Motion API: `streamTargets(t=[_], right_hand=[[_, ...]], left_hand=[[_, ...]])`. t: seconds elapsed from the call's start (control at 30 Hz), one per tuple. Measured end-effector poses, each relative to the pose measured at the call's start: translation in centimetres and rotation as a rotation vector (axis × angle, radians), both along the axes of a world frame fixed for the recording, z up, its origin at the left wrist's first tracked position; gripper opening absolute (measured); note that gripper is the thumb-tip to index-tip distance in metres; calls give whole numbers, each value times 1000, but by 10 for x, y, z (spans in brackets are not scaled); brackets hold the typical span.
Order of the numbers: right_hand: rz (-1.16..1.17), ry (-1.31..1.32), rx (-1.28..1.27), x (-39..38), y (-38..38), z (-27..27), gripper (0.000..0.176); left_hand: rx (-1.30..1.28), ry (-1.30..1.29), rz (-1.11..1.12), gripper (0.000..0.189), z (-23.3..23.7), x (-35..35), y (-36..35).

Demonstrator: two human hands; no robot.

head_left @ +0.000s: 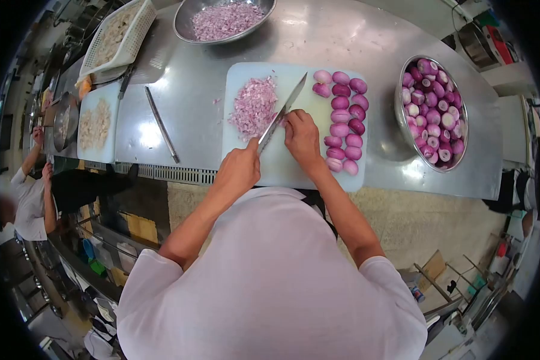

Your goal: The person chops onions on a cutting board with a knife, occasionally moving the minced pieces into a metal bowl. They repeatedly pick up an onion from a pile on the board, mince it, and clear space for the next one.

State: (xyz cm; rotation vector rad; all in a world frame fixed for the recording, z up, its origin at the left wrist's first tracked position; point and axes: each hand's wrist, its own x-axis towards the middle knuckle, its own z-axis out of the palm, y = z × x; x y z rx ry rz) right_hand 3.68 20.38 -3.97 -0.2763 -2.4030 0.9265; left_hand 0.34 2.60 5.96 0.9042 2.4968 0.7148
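My left hand [239, 167] is closed round the handle of a knife [287, 108], whose blade points up and to the right over the white cutting board [294, 174]. Beside the blade, on its right, my right hand [302, 135] has its fingers curled down at the board; what they press on is mostly hidden, perhaps a piece of onion. Chopped onion [253, 107] lies in a heap left of the knife. Peeled purple onion pieces [339, 116] stand in rows along the board's right side.
A metal bowl [398, 114] of whole onions is at the right, another bowl [176, 25] of chopped onion at the top. A metal rod [161, 123], a second board [115, 120] and a white basket [139, 42] are at the left. Another person [30, 204] stands far left.
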Motion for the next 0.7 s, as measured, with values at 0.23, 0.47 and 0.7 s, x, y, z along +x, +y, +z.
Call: streamTargets(t=[0.23,0.47,0.7], right_hand=[[-13,-6,-44,7,-1,-9,10],[-7,11,-99,5,2,-7,8],[-23,-4,-119,7,0,-5,6]], left_hand=[[-62,17,-49,17,-9,4,-7],[-72,-12,-63,19,-8,2,-8],[-56,-53,-54,12,-17,-1,-13]])
